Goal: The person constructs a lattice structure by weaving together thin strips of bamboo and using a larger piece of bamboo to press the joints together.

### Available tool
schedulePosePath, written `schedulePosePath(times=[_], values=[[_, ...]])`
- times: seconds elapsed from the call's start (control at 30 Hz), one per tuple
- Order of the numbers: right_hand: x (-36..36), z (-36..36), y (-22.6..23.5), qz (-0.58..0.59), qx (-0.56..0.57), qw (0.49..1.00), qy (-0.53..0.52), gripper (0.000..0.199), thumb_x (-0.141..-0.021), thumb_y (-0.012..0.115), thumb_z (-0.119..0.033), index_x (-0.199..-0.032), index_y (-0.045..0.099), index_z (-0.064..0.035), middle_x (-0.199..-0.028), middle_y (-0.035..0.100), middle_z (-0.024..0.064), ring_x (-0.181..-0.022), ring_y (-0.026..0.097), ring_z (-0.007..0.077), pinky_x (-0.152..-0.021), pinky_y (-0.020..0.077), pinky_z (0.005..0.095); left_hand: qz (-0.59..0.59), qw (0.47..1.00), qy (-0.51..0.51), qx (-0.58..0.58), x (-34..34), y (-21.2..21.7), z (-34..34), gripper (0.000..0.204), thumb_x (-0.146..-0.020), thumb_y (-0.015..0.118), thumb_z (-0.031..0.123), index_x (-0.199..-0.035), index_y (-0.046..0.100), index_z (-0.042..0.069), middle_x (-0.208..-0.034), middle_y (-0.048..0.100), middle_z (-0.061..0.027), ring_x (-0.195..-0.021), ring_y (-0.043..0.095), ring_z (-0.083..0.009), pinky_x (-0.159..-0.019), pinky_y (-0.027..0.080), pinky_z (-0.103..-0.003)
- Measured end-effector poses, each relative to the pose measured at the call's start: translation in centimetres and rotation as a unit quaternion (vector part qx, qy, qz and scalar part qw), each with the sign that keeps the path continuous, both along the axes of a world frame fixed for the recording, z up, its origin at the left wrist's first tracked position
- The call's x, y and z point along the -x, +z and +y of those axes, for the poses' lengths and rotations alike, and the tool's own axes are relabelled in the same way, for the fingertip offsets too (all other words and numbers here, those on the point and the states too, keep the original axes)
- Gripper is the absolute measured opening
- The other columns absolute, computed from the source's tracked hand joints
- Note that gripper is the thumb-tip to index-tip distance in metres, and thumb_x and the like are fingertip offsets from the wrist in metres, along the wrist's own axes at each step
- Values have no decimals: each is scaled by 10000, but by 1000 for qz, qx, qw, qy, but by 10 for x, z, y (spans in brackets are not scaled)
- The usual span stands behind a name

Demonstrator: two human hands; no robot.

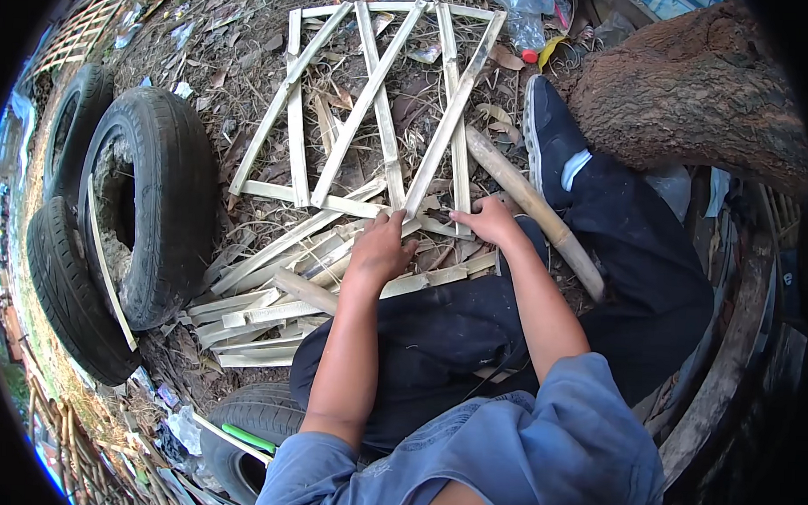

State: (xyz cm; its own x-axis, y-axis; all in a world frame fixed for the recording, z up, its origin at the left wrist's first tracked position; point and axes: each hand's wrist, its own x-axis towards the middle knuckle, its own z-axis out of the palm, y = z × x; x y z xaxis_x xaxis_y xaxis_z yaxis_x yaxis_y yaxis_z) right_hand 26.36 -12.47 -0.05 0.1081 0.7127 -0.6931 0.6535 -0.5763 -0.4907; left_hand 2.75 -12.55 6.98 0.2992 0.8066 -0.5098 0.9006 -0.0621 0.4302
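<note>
A fan-shaped lattice of pale bamboo slats (pixel 369 98) lies on the ground in front of me, its slats crossing in zigzags between a top and a bottom strip. My left hand (pixel 384 249) grips the bottom strip near the middle, fingers bent over it where slats meet. At the lower right corner, my right hand (pixel 494 224) has its thumb against the end of a slat, other fingers curled and partly hidden. Loose split bamboo slats (pixel 259 312) lie in a pile under and left of my left forearm.
Old tyres (pixel 179 200) stand at the left, and another tyre (pixel 260 412) with a green-handled tool (pixel 248 437) lies near my hip. A bamboo pole (pixel 539 208) rests by my shoe (pixel 550 133). A thick tree trunk (pixel 695 85) is at upper right, beside a plastic bottle (pixel 526 30).
</note>
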Motion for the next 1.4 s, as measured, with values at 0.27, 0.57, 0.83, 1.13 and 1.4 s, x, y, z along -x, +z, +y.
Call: schedulePosePath(times=[0.27,0.57,0.83,1.13,1.4], values=[[8,0,16,-76,-7,992,99,609,-858,625,-573,-1061,729,-9,-1141,673,259,-1110,630,406,-982,479,472,-1,1000,-1,30,1,-6,6,540,-897,680,317,-1363,504,109,-1319,572,-185,-1261,520,-366,-1044,425,-464],[4,10,30,-68,41,985,153,668,-884,561,-612,-1083,719,7,-1148,668,275,-1110,632,413,-986,478,463,-27,997,37,55,15,0,7,545,-888,688,334,-1344,505,98,-1323,594,-171,-1252,540,-346,-1036,437,-460],[10,12,16,-77,76,976,190,749,-869,533,-677,-1146,697,-1,-1162,665,274,-1120,636,401,-988,477,451,11,999,21,33,12,8,3,495,-894,682,355,-1298,534,111,-1301,604,-154,-1224,547,-355,-1032,415,-501],[-1,2,17,6,1,984,178,639,-895,578,-596,-1168,688,-28,-1129,680,260,-1084,651,398,-943,490,437,36,996,73,35,27,-6,12,541,-890,673,408,-1315,563,90,-1285,601,-151,-1232,539,-344,-1052,391,-507],[-4,4,1,-9,2,984,177,616,-891,591,-588,-1136,706,-35,-1109,684,265,-1076,653,406,-940,492,452,86,985,127,76,32,-26,26,431,-902,629,400,-1201,690,95,-1361,576,-162,-1333,448,-347,-1093,323,-545]])
